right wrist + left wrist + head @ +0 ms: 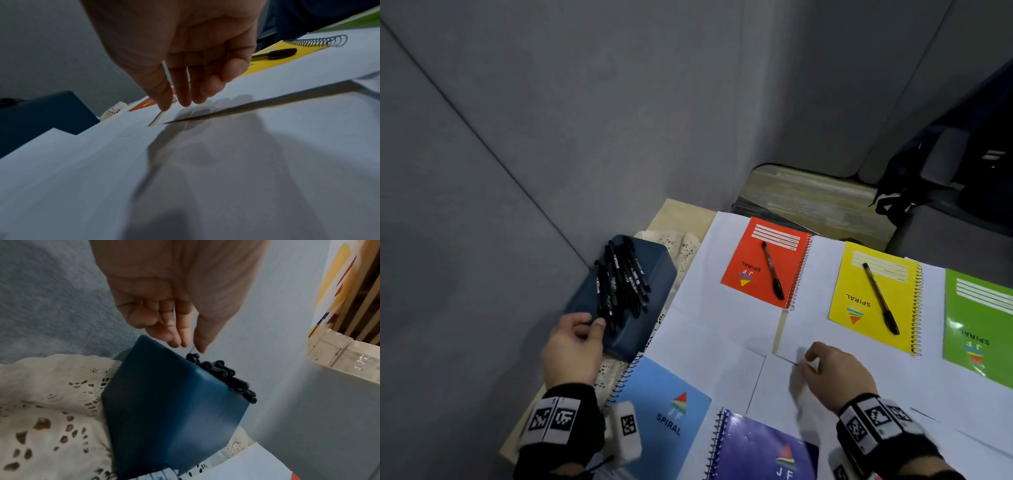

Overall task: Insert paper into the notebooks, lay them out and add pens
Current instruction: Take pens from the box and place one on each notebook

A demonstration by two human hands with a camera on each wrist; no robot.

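Several black pens (623,281) lie piled on a dark blue box (650,308) at the table's left. My left hand (592,322) reaches to the near ends of those pens (222,374); its fingers (174,337) are fairly straight and hold nothing. A red notebook (750,260) and a yellow notebook (859,298) each carry one black pen. The green notebook (979,318), the light blue one (654,404) and the dark blue one (756,448) have no pen on them. My right hand (808,356) hovers, loosely curled and empty, just above the white paper sheets (226,162).
White sheets cover most of the wooden table (674,212). A cream lace cloth (51,402) lies under the blue box. Grey walls close in on the left and behind. A dark bag (945,164) sits on a seat at the back right.
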